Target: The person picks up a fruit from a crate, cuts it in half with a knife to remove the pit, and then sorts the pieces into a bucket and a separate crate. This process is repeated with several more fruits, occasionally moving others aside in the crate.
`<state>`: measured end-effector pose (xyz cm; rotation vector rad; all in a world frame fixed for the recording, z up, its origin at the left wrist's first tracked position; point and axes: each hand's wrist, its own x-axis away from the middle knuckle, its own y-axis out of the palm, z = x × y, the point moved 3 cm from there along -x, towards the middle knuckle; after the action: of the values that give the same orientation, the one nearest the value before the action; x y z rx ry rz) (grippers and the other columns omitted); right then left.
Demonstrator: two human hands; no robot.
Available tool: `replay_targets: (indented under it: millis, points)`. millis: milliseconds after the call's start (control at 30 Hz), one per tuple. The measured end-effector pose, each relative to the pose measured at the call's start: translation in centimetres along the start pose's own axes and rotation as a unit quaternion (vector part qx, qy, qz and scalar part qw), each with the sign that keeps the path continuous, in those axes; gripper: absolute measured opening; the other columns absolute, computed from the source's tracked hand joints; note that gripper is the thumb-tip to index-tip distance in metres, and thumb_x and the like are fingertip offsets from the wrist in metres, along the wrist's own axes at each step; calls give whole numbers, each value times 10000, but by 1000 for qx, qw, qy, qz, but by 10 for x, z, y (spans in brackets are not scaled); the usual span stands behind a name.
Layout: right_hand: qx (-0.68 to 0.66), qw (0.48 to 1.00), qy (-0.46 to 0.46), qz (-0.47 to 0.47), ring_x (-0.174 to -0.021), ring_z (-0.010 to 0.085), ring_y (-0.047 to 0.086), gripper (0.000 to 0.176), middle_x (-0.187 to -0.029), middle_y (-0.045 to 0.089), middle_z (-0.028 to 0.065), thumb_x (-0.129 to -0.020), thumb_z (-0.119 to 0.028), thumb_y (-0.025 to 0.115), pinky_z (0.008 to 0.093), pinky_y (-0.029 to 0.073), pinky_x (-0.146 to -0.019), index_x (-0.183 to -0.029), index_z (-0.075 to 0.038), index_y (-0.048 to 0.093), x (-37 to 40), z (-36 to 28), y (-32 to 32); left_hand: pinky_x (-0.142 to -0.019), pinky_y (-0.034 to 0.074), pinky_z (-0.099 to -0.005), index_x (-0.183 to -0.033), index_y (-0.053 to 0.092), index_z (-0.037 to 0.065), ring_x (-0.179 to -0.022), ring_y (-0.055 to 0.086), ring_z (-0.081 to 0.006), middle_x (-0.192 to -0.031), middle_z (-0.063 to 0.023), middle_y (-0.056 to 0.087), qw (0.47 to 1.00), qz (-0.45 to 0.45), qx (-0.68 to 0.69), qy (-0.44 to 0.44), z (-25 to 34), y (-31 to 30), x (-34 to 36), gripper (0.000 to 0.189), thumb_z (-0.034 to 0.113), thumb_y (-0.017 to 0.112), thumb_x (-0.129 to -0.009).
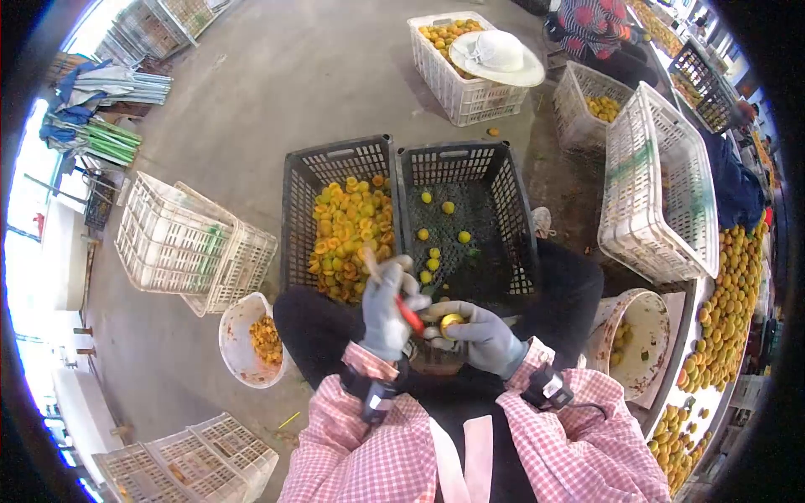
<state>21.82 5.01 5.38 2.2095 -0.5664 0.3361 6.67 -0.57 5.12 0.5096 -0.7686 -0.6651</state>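
My left hand (386,306), in a grey glove, is closed around a small red-handled tool (409,315); its working end is blurred and I cannot make it out. A tan, finger-like piece (370,263) sticks up from the same hand. Between the gloved fingers of my right hand (490,335) is a yellow apricot (451,324), close beside the red handle. Before my knees stand two black crates. The left crate (338,152) holds many split orange-yellow apricots (356,222). Several whole yellow-green apricots (448,207) lie scattered in the right crate (513,222).
Beside my left knee is a white bucket (237,366) with orange pulp; another bucket (646,369) stands right. White crates (172,243) flank me, one tall (641,226). Farther off, a white hat (496,57) rests on a full crate. Apricots cover a table (669,402) at right, near another person (591,29).
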Motion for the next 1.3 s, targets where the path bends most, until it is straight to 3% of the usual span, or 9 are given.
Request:
replay_targets:
  millis: [67,233,433,500,667,800,1067,1133,1300]
  points:
    - [-197,977,64,-43,-985,181,615,410,-1147,599,118,-874,-71,589,275,497,-839,-1262,8,482,18,11,-11,-439,326,-198,-1081,575,85,-429,345,-43,-589,58,409,988,-116,100,-19,14,5,8,245,290,553,-949]
    - [11,989,106,-100,-862,146,605,499,-1129,606,93,-931,-376,521,226,454,-660,-1273,-13,489,42,31,6,-392,291,-191,-1193,559,70,-377,299,-10,-591,66,416,934,-318,154,-43,16,38,36,350,307,369,-1020]
    - [-12,974,130,-188,-791,132,605,432,-1084,621,81,-959,-372,497,217,445,-599,-1228,-35,516,59,34,12,-392,276,-196,-1234,534,47,-380,290,-15,-578,56,396,872,-468,137,-49,8,46,57,408,345,357,-1018]
    - [-10,970,146,-194,-778,130,606,400,-1073,623,79,-966,-357,495,215,445,-592,-1213,-43,521,62,38,14,-404,274,-196,-1242,532,50,-391,291,-23,-578,56,386,889,-443,114,-20,10,51,62,429,371,366,-1011]
    - [65,994,-64,-55,-882,106,584,314,-1053,594,41,-930,-181,587,245,485,-751,-1188,-38,477,55,31,16,-451,257,-204,-1249,544,69,-449,294,-43,-576,62,341,966,-227,38,117,10,69,73,482,441,370,-996]
    - [32,994,-92,-43,-909,105,580,370,-1032,583,43,-869,-70,651,269,489,-812,-1187,-29,466,66,20,30,-415,241,-219,-1174,571,64,-406,267,-38,-523,60,314,942,-297,43,151,24,66,76,448,411,344,-1007]
    - [38,992,-120,-29,-643,62,552,330,-925,600,18,-878,-103,650,197,429,-528,-1168,-62,498,77,11,36,-386,254,-245,-971,553,4,-370,330,-80,-461,2,411,901,-399,38,163,27,72,90,387,384,473,-962]
    - [46,998,-17,-47,-593,55,522,314,-885,590,-1,-890,-147,645,190,404,-502,-1159,-73,501,83,5,41,-381,271,-248,-962,555,-8,-377,365,-89,-471,-17,444,903,-400,58,146,24,67,90,412,402,533,-930]
    - [29,998,9,-61,-589,47,489,294,-868,564,-20,-904,-164,628,185,385,-503,-1156,-76,503,78,20,35,-393,293,-256,-1085,535,-11,-377,359,-90,-513,-16,465,901,-412,64,118,18,66,92,513,477,459,-945]
